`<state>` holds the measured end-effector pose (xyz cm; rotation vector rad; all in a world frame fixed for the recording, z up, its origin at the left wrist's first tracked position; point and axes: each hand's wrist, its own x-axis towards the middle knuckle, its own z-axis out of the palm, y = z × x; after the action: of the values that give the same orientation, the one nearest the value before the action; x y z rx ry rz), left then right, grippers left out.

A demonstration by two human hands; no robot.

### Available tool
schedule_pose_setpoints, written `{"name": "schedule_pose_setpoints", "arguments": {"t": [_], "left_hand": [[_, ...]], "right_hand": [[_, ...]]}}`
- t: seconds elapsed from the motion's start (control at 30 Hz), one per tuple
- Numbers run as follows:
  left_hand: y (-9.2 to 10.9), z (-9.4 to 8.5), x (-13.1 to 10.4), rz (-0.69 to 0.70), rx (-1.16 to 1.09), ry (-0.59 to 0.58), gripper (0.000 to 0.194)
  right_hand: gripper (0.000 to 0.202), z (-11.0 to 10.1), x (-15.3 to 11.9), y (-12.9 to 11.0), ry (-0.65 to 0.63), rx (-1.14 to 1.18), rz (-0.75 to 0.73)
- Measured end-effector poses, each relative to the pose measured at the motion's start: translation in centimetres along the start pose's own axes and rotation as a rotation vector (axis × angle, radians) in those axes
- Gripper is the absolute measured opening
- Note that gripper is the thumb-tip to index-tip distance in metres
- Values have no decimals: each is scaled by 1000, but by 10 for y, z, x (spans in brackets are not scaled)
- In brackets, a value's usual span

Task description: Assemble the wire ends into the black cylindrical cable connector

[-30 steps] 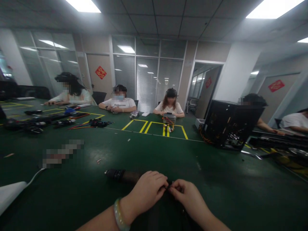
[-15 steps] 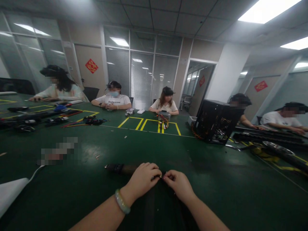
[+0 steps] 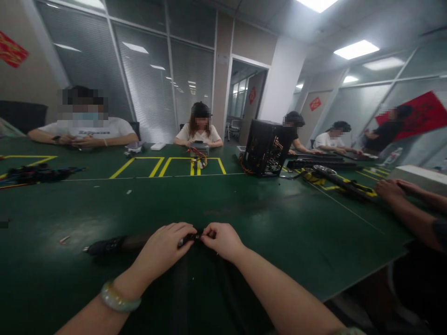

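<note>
Small black part sits over the green table, gripped by your left hand and pinched by your right hand, dark cylinder alongside; a slackened pinch could drop it.

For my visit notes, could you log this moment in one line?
left hand: holding small dark piece; right hand: at its end; dark rod: on green table, partly behind left hand
</note>
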<state>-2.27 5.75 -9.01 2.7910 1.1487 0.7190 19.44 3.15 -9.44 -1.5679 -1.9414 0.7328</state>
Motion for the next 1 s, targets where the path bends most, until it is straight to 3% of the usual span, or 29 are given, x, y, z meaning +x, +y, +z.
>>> {"name": "schedule_pose_setpoints", "arguments": {"t": [0.6, 1.0], "left_hand": [[-1, 3, 2, -34, 15, -65, 25], [4, 3, 3, -18, 38, -38, 18]], "right_hand": [[14, 0, 4, -3, -30, -121, -65], [13, -2, 3, -5, -20, -145, -52]]}}
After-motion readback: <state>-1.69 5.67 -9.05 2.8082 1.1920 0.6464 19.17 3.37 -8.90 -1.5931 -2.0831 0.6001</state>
